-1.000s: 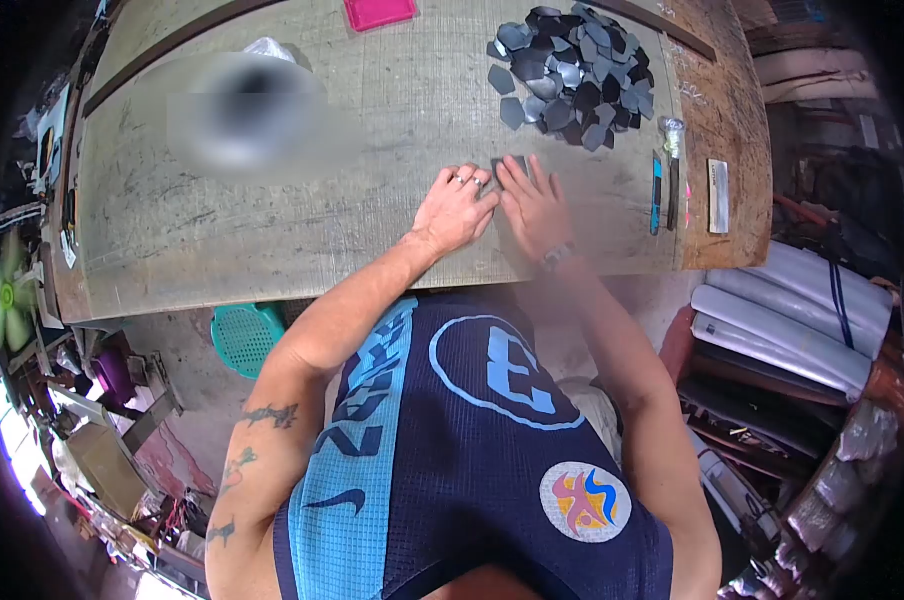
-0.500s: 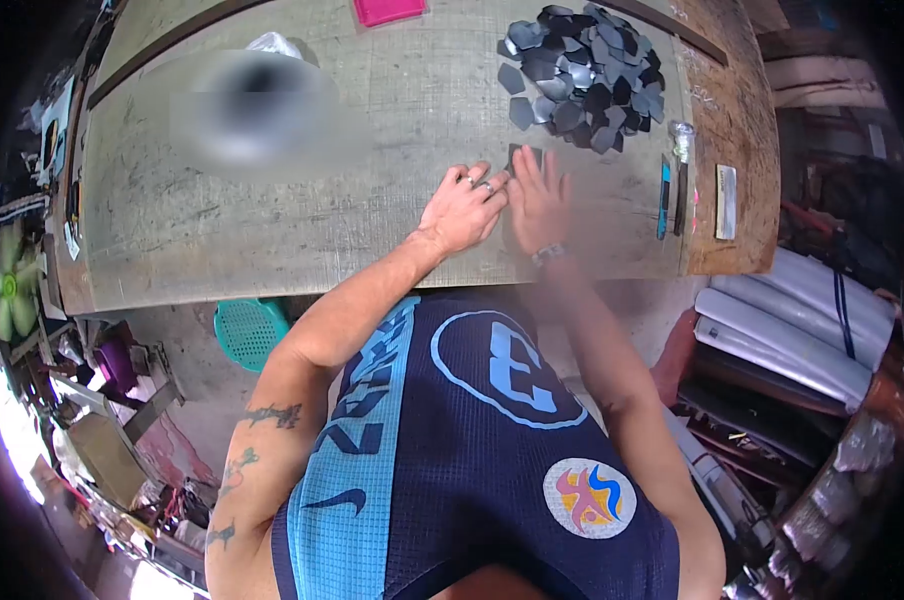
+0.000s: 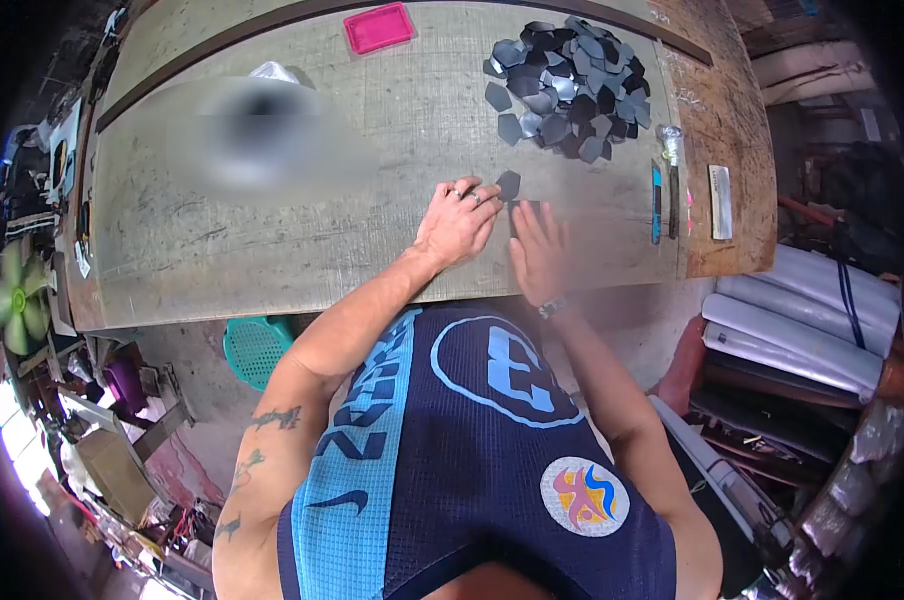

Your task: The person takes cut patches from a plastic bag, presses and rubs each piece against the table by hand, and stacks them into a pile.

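Note:
My left hand [image 3: 457, 220] rests on the worktable [image 3: 372, 150] with its fingers curled, the fingertips beside a small dark pentagonal piece [image 3: 509, 185]. What those fingers hold, if anything, is hidden. My right hand [image 3: 540, 250] lies with its fingers stretched out and spread, over another dark piece [image 3: 526, 208] that shows just above its fingertips. Farther up the table is a heap of similar dark pieces [image 3: 572, 90], with a few lying loose at its left edge.
A pink tray [image 3: 379, 28] sits at the far edge. To the right lie a blue cutter [image 3: 657, 203], a dark-handled tool [image 3: 673, 190] and a metal strip [image 3: 720, 202]. A blurred patch covers something at the left. Silvery rolls [image 3: 802, 310] stand beyond the right edge.
My right hand has moved toward the near table edge, away from the fingers of my left hand. A dark pentagonal piece now shows by my left fingertips. The view has shifted slightly.

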The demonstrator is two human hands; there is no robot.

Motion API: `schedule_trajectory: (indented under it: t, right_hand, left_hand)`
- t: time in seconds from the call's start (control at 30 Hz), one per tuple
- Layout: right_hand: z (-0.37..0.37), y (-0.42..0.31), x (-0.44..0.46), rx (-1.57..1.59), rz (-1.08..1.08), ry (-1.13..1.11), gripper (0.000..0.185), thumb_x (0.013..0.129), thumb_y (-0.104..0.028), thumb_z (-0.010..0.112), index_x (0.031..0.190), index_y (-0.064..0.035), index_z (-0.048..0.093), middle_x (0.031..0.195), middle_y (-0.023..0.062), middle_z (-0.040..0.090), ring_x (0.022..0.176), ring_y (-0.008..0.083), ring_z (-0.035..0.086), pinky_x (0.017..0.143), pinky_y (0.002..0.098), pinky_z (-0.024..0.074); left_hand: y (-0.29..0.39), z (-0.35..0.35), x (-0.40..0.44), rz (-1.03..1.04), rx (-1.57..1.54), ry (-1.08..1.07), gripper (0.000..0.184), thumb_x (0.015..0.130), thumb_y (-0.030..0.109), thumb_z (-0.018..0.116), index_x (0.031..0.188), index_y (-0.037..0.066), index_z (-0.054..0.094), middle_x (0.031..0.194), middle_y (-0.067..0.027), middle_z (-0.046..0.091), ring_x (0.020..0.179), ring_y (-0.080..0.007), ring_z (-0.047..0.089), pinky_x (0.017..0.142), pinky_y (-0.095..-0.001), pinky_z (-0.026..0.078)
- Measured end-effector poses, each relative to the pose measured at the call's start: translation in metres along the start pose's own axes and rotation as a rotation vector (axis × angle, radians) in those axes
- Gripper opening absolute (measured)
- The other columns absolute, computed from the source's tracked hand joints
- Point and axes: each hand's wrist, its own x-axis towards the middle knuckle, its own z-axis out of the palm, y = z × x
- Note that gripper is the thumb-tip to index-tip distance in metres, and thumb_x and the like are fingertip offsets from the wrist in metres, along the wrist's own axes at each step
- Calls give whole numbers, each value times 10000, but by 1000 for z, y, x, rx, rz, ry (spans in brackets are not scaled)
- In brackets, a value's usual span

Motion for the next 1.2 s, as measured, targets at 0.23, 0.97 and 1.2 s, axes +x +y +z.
schedule_trajectory:
  t: [0.23, 0.97, 1.2]
  right_hand:
    - [-9, 20, -1, 7, 67, 170, 573, 981, -322, 648, 1499, -97, 558, 1598, 89, 490, 1477, 350, 398, 1204, 539, 284]
    - [-2, -17, 62, 556, 68, 433, 242, 1060, -190, 558, 1064, -12, 722, 1161, 159, 749, 1151, 367, 681, 1013, 465, 506]
    - [29, -38, 39, 43, -226, 55, 487, 1073, -272, 522, 1523, -85, 513, 1630, 109, 452, 1538, 299, 369, 1226, 569, 278]
  left_hand:
    - [-7, -25, 52, 66, 6, -202, 623, 835, 35, 697, 1431, 182, 592, 1482, -72, 565, 1357, -319, 513, 1069, -445, 456]
    - [-3, -40, -35, -322, 10, 81, 450, 843, 245, 809, 1247, 95, 678, 1315, -45, 646, 1211, -327, 551, 1013, -469, 434]
    - [-4, -28, -60, -182, 83, -2, 460, 949, 279, 697, 1371, 100, 661, 1460, -59, 605, 1384, -328, 496, 1138, -475, 386]
